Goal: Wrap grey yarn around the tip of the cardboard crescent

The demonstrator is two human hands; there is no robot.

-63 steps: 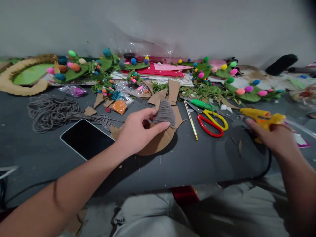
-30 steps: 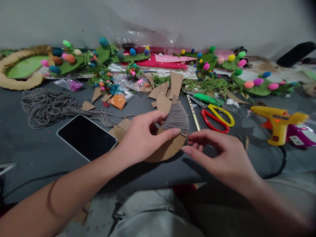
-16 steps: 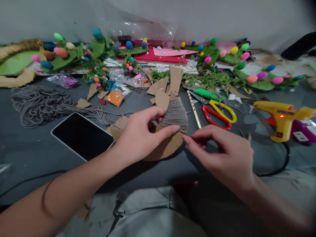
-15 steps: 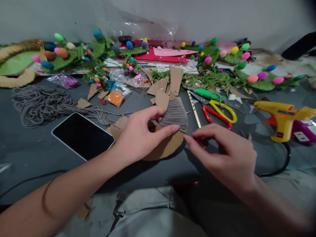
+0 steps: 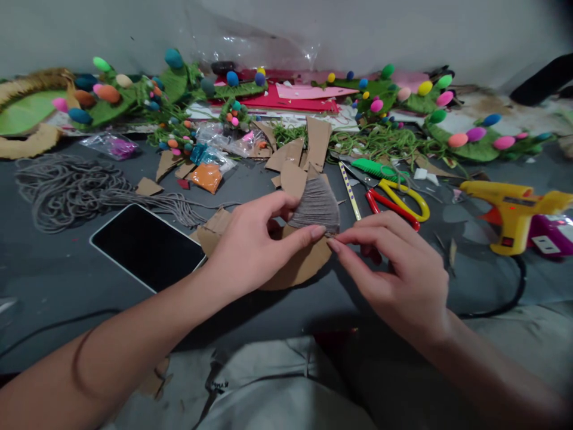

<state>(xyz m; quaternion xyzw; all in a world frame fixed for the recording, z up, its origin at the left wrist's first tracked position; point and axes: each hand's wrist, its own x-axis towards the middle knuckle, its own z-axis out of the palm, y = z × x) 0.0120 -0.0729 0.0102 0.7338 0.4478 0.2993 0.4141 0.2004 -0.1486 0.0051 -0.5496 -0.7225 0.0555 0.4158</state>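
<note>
A curved brown cardboard piece [image 5: 299, 269], partly wrapped in neat rows of grey yarn [image 5: 317, 206], is held just over the table. My left hand [image 5: 257, 248] grips it, thumb pressing the lowest rows of the wrapping and fingers curled around the inner edge. At the right edge of the cardboard, the thumb and forefinger of my right hand [image 5: 398, 269] pinch together at the last turn of yarn; the bit of strand between the tips is barely visible. A loose heap of the same yarn [image 5: 74, 191] lies to the left, one strand running toward the cardboard.
A phone [image 5: 147, 248] lies by my left forearm. Scissors [image 5: 403, 200] and a dotted stick [image 5: 350, 190] are beyond my right hand, with a yellow glue gun [image 5: 513, 212] and its cord at right. Cardboard scraps [image 5: 317, 143] and leafy decorations [image 5: 477, 146] line the back.
My right hand has moved a little left and up, and its thumb and forefinger have closed together at the edge of the wrapping. My left hand keeps its hold on the cardboard.
</note>
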